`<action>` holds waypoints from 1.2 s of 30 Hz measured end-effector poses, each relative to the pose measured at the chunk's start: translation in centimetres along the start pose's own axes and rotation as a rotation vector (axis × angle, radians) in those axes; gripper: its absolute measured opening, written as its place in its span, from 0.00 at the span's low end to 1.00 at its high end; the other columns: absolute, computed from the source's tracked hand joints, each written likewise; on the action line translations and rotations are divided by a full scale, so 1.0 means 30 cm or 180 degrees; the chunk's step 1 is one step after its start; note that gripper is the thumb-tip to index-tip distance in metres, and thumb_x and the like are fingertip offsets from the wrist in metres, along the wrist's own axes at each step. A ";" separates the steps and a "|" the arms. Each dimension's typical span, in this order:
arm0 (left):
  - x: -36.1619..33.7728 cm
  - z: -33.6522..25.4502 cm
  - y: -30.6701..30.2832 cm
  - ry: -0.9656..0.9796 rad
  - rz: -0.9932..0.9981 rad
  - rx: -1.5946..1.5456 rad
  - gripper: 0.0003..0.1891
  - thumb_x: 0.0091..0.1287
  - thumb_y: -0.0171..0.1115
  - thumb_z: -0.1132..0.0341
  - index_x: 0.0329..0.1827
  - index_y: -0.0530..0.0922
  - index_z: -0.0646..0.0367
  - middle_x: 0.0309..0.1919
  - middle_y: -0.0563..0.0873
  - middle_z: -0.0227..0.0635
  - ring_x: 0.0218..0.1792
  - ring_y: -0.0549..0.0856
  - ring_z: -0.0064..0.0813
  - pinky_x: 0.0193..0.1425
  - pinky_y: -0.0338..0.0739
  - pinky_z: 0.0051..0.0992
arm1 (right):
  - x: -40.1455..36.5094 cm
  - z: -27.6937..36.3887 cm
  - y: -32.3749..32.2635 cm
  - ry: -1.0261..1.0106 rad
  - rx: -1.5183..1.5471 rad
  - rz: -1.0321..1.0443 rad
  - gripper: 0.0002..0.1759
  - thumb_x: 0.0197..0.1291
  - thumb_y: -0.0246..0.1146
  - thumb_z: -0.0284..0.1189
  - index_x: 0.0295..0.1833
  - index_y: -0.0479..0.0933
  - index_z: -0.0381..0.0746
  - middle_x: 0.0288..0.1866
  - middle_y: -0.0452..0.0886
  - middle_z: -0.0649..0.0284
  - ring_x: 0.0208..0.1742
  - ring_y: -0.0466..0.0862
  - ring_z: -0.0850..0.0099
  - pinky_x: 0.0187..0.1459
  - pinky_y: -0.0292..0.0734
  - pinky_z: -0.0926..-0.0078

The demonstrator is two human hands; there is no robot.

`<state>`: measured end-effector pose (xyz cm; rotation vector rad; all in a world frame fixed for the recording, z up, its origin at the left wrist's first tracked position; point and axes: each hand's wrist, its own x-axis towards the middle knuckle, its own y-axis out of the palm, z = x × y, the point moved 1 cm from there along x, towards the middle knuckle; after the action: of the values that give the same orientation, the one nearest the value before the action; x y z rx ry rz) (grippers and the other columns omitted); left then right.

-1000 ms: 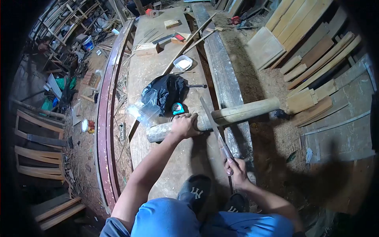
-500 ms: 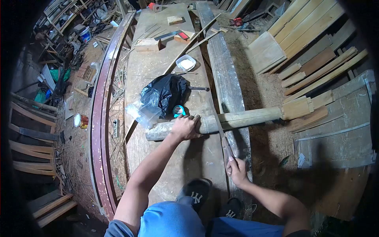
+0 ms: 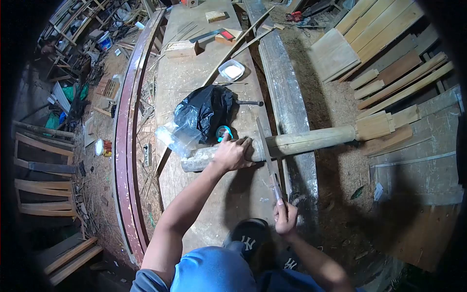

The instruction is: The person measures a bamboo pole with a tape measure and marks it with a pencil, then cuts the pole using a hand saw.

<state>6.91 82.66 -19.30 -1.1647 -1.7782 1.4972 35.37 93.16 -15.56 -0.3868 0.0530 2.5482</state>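
Observation:
A round wooden log [image 3: 316, 140] lies crosswise over the bench, its right end reaching out past the edge plank. My left hand [image 3: 232, 154] presses down on it, fingers curled over the top near its left part. In my right hand [image 3: 286, 218] is the handle of a handsaw [image 3: 266, 152], closed tightly in the fingers. The saw's narrow blade crosses the log just right of my left hand, its tip pointing away from me. Behind my left fingertips sits a blue tape measure [image 3: 224, 133], beside a black plastic bag [image 3: 204, 112] and a clear plastic bag [image 3: 172, 140].
A hammer [image 3: 250, 102] pokes out from the black bag. Farther up the bench [image 3: 214, 194] are a white-filled tub [image 3: 231, 71], a try square [image 3: 206, 35], wood blocks and long strips. Boards [image 3: 382, 24] lean at the right. My sandalled foot [image 3: 247, 238] rests on the bench.
My right hand has drawn the saw back toward my body, so less blade extends beyond the log. My left hand stays on the log. The whole view has shifted slightly.

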 end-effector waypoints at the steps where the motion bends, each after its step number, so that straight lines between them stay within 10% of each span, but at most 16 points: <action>1: -0.006 -0.003 0.006 0.0005 -0.0116 0.0092 0.53 0.51 0.75 0.34 0.76 0.69 0.56 0.62 0.85 0.44 0.58 0.87 0.43 0.73 0.65 0.52 | 0.002 0.011 0.003 -0.0126 -0.0309 -0.0018 0.26 0.80 0.51 0.37 0.24 0.68 0.39 0.18 0.68 0.69 0.19 0.67 0.81 0.22 0.58 0.76; 7: -0.025 -0.064 -0.036 -0.0310 -0.0184 0.0091 0.49 0.60 0.64 0.28 0.74 0.71 0.56 0.63 0.83 0.45 0.63 0.84 0.43 0.73 0.67 0.53 | 0.002 0.108 0.011 -0.0383 -0.1023 -0.0292 0.23 0.77 0.55 0.32 0.24 0.69 0.35 0.15 0.68 0.61 0.17 0.71 0.71 0.23 0.62 0.65; 13: 0.001 -0.129 -0.027 -0.1287 -0.0614 0.0065 0.28 0.78 0.47 0.42 0.46 0.86 0.58 0.43 0.91 0.46 0.49 0.90 0.46 0.61 0.78 0.43 | 0.019 0.131 0.011 -0.0281 -0.0802 -0.0326 0.24 0.77 0.57 0.33 0.25 0.69 0.34 0.14 0.67 0.58 0.17 0.68 0.72 0.23 0.61 0.64; 23: 0.052 -0.116 0.015 -0.1809 -0.0460 -0.0055 0.19 0.72 0.51 0.55 0.38 0.88 0.57 0.40 0.92 0.44 0.40 0.91 0.46 0.56 0.80 0.44 | 0.062 0.054 -0.003 -0.0208 -0.1122 -0.0120 0.28 0.78 0.55 0.37 0.22 0.69 0.35 0.15 0.69 0.63 0.18 0.72 0.72 0.24 0.63 0.65; 25: 0.065 -0.144 -0.002 -0.1975 -0.0464 -0.0040 0.19 0.71 0.52 0.55 0.37 0.89 0.57 0.41 0.92 0.44 0.41 0.91 0.46 0.57 0.79 0.44 | 0.054 0.071 -0.006 0.0000 -0.1058 -0.0029 0.24 0.76 0.57 0.36 0.28 0.75 0.31 0.18 0.72 0.47 0.18 0.76 0.59 0.25 0.65 0.58; 33: 0.030 -0.172 0.069 -0.1907 -0.1149 0.0062 0.17 0.68 0.54 0.56 0.38 0.89 0.57 0.42 0.92 0.44 0.47 0.90 0.42 0.62 0.74 0.41 | 0.042 0.026 -0.046 -0.0419 -0.1569 0.0142 0.32 0.79 0.54 0.42 0.20 0.72 0.34 0.14 0.73 0.58 0.16 0.76 0.64 0.23 0.65 0.60; 35: 0.051 -0.158 0.071 -0.1967 -0.1212 -0.0190 0.17 0.67 0.54 0.58 0.40 0.88 0.58 0.44 0.91 0.45 0.49 0.89 0.42 0.63 0.73 0.41 | 0.077 0.064 -0.086 0.0200 -0.1243 0.0333 0.29 0.76 0.57 0.41 0.24 0.73 0.31 0.18 0.72 0.43 0.19 0.75 0.47 0.26 0.62 0.51; 36: 0.057 -0.159 0.063 -0.1940 -0.1241 -0.0192 0.17 0.67 0.54 0.58 0.40 0.88 0.58 0.44 0.91 0.45 0.49 0.89 0.42 0.63 0.73 0.41 | 0.090 0.116 -0.097 0.0132 -0.1222 0.0298 0.32 0.77 0.56 0.41 0.20 0.68 0.32 0.14 0.67 0.48 0.15 0.69 0.58 0.24 0.58 0.53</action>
<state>10.57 86.55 -20.19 -0.3462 -2.2869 1.6604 33.83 97.43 -12.87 -0.5953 -0.4172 2.6395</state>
